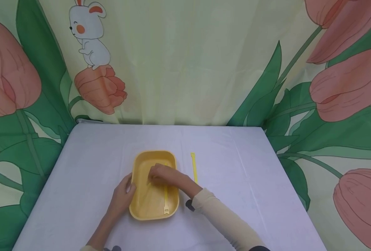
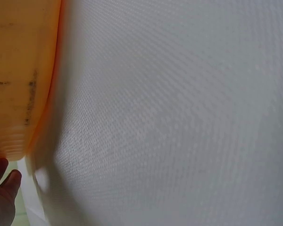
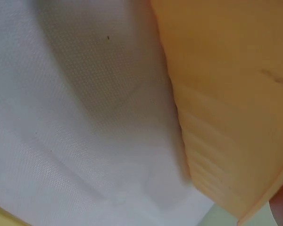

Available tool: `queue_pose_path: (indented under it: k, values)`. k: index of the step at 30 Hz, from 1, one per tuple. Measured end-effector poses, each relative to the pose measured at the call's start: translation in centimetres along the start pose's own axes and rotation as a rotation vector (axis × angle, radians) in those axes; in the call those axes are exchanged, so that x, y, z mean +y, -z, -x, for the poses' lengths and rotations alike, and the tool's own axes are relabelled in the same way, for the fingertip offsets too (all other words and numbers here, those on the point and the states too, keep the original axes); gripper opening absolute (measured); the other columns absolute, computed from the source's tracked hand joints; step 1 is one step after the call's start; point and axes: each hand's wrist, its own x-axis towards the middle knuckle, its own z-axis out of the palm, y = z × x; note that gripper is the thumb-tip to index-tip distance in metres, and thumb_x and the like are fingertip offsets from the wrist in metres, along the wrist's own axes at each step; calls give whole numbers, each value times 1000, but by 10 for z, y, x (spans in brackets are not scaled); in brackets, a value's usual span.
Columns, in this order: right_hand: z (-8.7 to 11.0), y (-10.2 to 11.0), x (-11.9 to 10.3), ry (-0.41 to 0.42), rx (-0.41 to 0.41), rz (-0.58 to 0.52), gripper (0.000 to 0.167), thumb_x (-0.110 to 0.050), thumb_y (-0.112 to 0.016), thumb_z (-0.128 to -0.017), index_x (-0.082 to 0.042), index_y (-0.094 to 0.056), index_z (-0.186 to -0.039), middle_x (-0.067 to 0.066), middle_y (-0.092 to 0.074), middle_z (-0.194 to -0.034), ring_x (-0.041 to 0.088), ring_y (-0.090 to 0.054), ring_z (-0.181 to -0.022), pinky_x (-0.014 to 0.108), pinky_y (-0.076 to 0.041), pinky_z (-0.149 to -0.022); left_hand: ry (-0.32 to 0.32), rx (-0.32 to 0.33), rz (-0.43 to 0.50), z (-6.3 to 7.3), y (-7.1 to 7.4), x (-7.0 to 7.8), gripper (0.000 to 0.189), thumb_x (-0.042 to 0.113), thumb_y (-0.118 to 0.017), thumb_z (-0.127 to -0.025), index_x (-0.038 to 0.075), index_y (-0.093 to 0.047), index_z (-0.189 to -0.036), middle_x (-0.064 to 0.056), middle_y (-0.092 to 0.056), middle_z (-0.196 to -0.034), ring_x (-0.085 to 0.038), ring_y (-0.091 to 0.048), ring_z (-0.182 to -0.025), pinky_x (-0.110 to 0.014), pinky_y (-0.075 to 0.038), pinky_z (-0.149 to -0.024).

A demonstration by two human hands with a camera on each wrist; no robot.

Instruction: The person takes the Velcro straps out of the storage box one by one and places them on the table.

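Note:
A yellow rectangular tray with rounded corners sits on the table in the head view. My left hand grips its left side, thumb at the rim. In the left wrist view those fingers appear at the end of the tray's outer wall. My right hand reaches over the tray's right rim, fingers bent down into it; I cannot tell whether they pinch anything. Under that hand lies a thin yellow strip with a notched end. The right wrist view shows the tray's ribbed outer side.
Right of the tray, another thin yellow strip lies on the white tablecloth, partly behind the right forearm. A curtain printed with tulips and a white rabbit hangs behind the table's far edge.

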Motion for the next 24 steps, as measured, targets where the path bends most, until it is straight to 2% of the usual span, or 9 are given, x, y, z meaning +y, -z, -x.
queue_pose_path:
  k: [4, 10, 14, 16, 19, 24]
  values:
    - [4, 4, -1, -52, 94, -147, 6, -10, -62, -90, -11, -67, -93, -5, -63, -91, 6, -50, -86, 10, -41, -82, 7, -5, -14, 0, 0, 1, 49, 13, -46, -94, -2, -37, -140, -23, -39, -142, -39, -35, -130, -50, -30, -108]
    - [13, 12, -6, -191, 241, -405, 5, -15, -64, -90, -11, -64, -94, -6, -64, -90, 2, -55, -85, 16, -48, -80, 12, -12, -16, 1, 1, 3, 49, 14, -46, -95, -2, -36, -140, -23, -38, -142, -40, -35, -130, -51, -29, -108]
    - [18, 17, -7, -307, 341, -496, 6, -18, -61, -92, -13, -62, -94, -6, -63, -92, 4, -57, -87, 20, -51, -78, 20, -26, -8, 1, 1, 4, 49, 14, -45, -96, -1, -35, -141, -23, -36, -143, -39, -35, -130, -49, -29, -108]
    - [21, 20, -7, -361, 388, -551, 7, -18, -60, -93, -12, -61, -96, -5, -62, -92, 7, -58, -85, 24, -53, -75, 19, -28, -5, 1, 1, 4, 49, 14, -44, -96, 0, -35, -142, -22, -36, -144, -39, -35, -130, -49, -30, -108]
    - [25, 24, -5, -399, 446, -640, 10, -15, -60, -93, -7, -60, -99, 1, -61, -92, 16, -61, -82, 35, -56, -74, 23, -28, -4, 0, 1, 3, 48, 14, -44, -97, 0, -35, -142, -22, -37, -144, -38, -36, -130, -48, -29, -109]
    - [34, 34, -2, -383, 512, -842, 16, -8, -57, -94, 3, -55, -104, 22, -61, -96, 39, -60, -86, 53, -52, -80, 31, -29, 0, 0, 0, 4, 49, 15, -44, -97, 0, -34, -142, -22, -36, -144, -38, -35, -131, -48, -28, -109]
